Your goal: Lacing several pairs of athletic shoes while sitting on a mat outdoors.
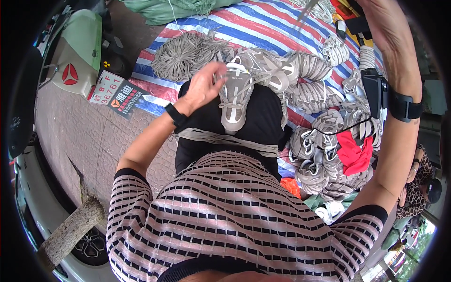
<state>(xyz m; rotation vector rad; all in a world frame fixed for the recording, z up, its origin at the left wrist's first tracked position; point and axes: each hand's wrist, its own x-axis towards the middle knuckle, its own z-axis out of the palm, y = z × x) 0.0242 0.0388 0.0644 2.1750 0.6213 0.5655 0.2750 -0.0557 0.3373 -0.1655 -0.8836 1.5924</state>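
Note:
A grey sneaker (235, 96) lies on my lap, toe toward me, on black trousers. My left hand (205, 85) is beside its tongue, thumb and fingers apart and slightly blurred; I see nothing held in it. A pale grey shoelace (272, 71) runs from the sneaker's eyelets up to the right, toward my right hand (383, 21). That hand is raised at the top edge, where its fingers are cut off, so its grip is hidden. Across my thighs lies a bundle of loose flat laces (225, 141).
A striped tarp (221, 23) carries a heap of grey laces (185, 56) and several laced sneakers (314, 96). A red cloth (354, 152) lies on the sneaker pile at right. A scooter (77, 56) stands at left, near a tree trunk (73, 230). Another person (416, 188) is at far right.

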